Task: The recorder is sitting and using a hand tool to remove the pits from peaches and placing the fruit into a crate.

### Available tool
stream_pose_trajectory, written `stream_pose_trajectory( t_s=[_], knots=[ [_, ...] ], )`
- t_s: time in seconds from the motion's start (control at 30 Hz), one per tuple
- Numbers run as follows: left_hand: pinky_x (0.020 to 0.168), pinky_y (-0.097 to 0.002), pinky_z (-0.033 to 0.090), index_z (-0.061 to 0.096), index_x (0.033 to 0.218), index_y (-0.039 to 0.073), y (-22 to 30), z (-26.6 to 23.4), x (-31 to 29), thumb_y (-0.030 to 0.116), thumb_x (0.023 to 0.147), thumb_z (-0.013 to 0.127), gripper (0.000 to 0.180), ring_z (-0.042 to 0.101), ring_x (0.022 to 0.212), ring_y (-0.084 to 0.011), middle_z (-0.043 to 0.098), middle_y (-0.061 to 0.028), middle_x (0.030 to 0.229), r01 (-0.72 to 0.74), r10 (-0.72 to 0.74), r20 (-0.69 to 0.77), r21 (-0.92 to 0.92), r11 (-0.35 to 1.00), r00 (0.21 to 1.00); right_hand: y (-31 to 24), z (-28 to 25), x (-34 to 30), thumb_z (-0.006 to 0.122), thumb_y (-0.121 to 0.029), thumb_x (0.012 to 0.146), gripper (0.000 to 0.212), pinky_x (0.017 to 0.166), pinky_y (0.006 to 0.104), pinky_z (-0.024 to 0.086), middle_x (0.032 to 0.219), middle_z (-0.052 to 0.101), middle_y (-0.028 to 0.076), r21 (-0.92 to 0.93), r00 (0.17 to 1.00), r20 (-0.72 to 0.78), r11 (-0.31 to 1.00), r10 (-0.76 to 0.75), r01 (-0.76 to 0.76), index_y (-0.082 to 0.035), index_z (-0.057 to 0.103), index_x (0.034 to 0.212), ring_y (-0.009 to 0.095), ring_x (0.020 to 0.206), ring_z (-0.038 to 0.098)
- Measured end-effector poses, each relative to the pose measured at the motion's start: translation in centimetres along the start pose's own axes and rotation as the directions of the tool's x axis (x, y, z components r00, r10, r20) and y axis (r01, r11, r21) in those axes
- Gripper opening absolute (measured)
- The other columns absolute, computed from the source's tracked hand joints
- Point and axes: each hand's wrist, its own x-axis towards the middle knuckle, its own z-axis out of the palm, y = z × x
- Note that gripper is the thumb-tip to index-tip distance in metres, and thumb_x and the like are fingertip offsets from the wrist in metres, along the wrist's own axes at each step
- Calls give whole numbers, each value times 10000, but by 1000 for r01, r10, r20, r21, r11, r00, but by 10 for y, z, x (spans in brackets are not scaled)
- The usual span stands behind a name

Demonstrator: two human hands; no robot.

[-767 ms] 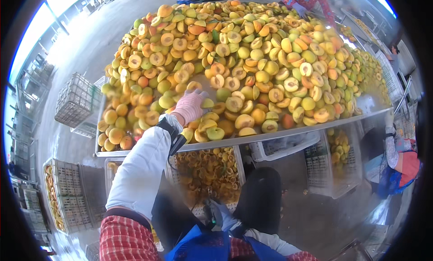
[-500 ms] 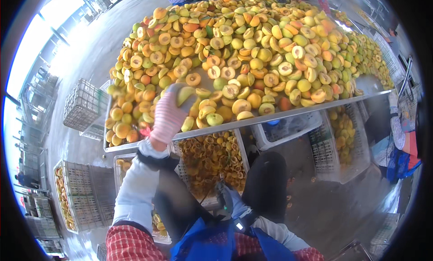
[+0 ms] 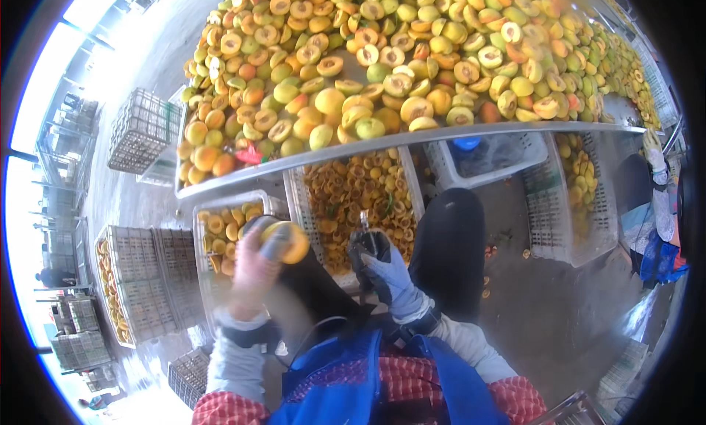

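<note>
My left hand point(image 3: 255, 269), gloved and blurred by motion, is closed on a yellow peach half point(image 3: 297, 244) above my left thigh. My right hand point(image 3: 398, 275), in a pale blue-grey glove, grips a black handheld tool point(image 3: 365, 246) over my lap. The tool's short metal tip points up and away from me. Just beyond it stands a white crate point(image 3: 412, 176) filled with cut peach pieces, many of them hollowed or curled. Halved peaches point(image 3: 397, 83) lie heaped on the metal-edged table point(image 3: 441, 136) in front of me.
A white crate of peach halves point(image 3: 229, 220) sits beside my left knee. Larger stacked crates point(image 3: 151, 278) stand further left. Under the table are a white tub point(image 3: 494, 164) and another crate of peaches point(image 3: 577, 176). Someone else's gloved hand point(image 3: 654, 150) rests by the table's right end.
My left hand has come back from the heap to above my lap, bringing a peach half. The tool in my right hand is raised slightly. The view has tipped down.
</note>
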Motion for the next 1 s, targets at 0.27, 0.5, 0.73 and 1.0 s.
stream_pose_trajectory(
  t_s=[0.27,0.5,0.73,1.0],
  knots=[
    [735,-222,452,637,1018,0,-37,82,-8,342,958,557,356,559,810,-72,642,-21,886,34,15,122,-389,921,992,-17,4,-12,622,-154,903,192,429,204,386,792,583,11,29,999,-46,999,-26,27,-67,534,1050,78,508,506],
    [807,-247,473,599,1095,12,-53,94,-23,392,992,461,417,594,874,-105,651,-54,977,4,25,49,-512,859,998,-5,3,-23,580,-152,931,133,460,173,377,740,562,-16,-89,988,-46,986,-147,142,-89,532,1038,46,555,527],
    [778,-246,465,623,1036,1,-52,95,-27,353,997,461,389,581,838,-105,645,-57,934,-52,62,13,-401,915,998,-6,-6,-43,581,-234,910,266,591,426,466,824,623,197,-839,934,196,441,-299,317,-34,511,1071,387,712,621],
    [792,-237,442,608,1084,12,-44,114,-39,373,972,509,390,541,847,-91,622,-35,912,-76,53,-66,-416,906,996,12,-18,-50,609,-249,892,413,607,420,482,850,625,188,-857,900,175,388,-399,339,36,484,1163,371,726,623]
  ],
)
